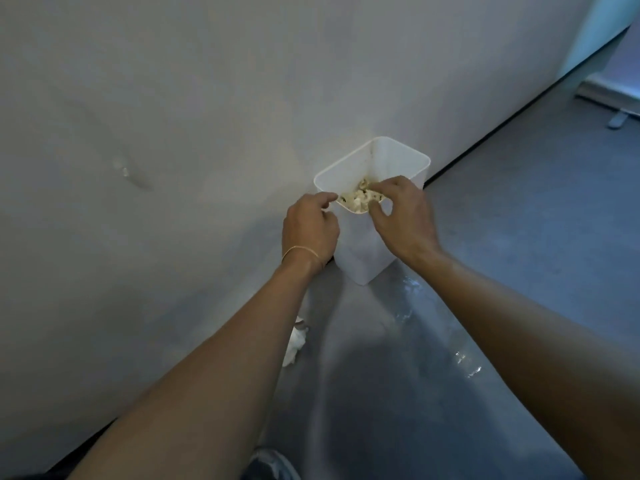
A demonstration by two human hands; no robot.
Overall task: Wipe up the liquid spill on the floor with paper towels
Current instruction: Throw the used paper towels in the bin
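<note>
While both bare forearms reach forward from the bottom of the view, a dark shoe or knee [273,462] shows at the lower edge, too blurred to name for sure. On the grey floor [519,254], between the two arms, wet shiny patches of the liquid spill [467,363] lie near the right forearm and run in a pale streak toward the bin. A crumpled white paper towel [296,341] lies on the floor just beside the left forearm, close to the wall, and no hand touches it.

Further on, the white plastic bin [398,157] stands on the floor with one side against the wall [173,98]. Inside it lies a wad of soiled paper [360,199], yellowish with dark specks. The left hand [310,226], with a thin band at the wrist, has its curled fingers [329,196] at the near rim of the bin; whether they pinch the rim I cannot tell. The right hand [405,216] reaches over the rim, its fingers bent down on the wad and seeming to grip it.

To the right of the bin the floor is open and wide. A dark line marks the foot of the wall and runs away to the upper right, where a pale low object [618,121] lies, too far to identify.
</note>
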